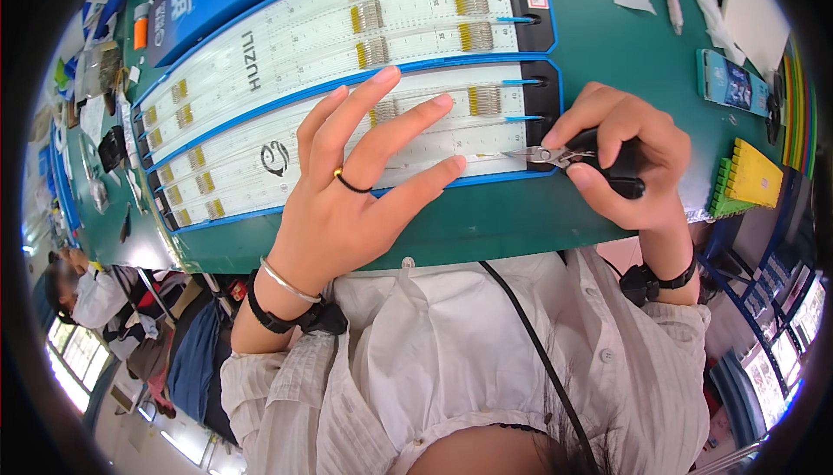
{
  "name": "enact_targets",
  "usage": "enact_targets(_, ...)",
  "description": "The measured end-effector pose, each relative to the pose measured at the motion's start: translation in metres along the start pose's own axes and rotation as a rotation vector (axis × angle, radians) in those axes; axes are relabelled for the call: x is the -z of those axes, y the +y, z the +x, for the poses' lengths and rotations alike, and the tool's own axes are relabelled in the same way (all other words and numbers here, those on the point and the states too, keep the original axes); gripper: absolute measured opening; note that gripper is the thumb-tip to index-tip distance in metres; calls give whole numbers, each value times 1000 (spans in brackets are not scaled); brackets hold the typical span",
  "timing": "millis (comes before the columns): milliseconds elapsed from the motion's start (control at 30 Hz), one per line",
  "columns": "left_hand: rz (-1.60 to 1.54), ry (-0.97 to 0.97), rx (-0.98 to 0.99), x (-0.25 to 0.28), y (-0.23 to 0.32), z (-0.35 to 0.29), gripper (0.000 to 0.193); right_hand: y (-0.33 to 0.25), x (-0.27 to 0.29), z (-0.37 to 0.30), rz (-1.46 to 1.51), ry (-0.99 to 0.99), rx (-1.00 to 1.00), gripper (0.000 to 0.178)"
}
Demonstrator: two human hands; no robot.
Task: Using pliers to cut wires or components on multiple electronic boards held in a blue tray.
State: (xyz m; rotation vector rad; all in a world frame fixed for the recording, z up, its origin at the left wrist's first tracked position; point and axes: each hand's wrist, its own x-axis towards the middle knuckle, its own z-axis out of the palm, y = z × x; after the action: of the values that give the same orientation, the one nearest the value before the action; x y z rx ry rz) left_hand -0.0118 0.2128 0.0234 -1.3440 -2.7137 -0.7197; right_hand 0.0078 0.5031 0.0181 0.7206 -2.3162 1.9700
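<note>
The left hand (351, 189) lies flat on the nearer white ruled board (347, 141), fingers (408, 124) spread wide and holding nothing; the fingertips rest on the board's ruled face. A dark ring sits on one finger, and a silver bangle and a black band (271, 314) circle the wrist.

The right hand (620, 158) is closed around small black-handled pliers (564, 157). Most of the handles are hidden inside the grip; only the metal nose shows, pointing left. The nose meets a thin pale strand (490, 156) at the right end of the board, just beside the left index fingertip. Whether the nose is clamped on the strand cannot be told.

The board is blue-edged and carries rows of yellow-and-grey comb-like clips (484, 100). A second like board (364, 19) lies farther off, just beyond the first. Both rest on a green surface (521, 215).

To the far right on the surface lie a teal phone-like slab (729, 83) and, nearer, a yellow and green ridged block (742, 178); its detail is too small to read. White sheets at the far right are cut off by the rim. A black cable (538, 345) runs down over the person's white shirt. At the left edge, another person (87, 293) is partly visible, blurred.
</note>
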Motion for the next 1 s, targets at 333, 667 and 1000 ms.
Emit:
enact_targets(333,-21,-4,60,19,12,-7,54,-7,-1,-12,67,124,-26,27)
enact_targets(667,266,37,368,26,25,-72,48,-59,13,-85,119,731,212,18)
enact_targets(1000,227,201,303,14,26,-80,37,-71,131,-226,-1067,1350,-312,26)
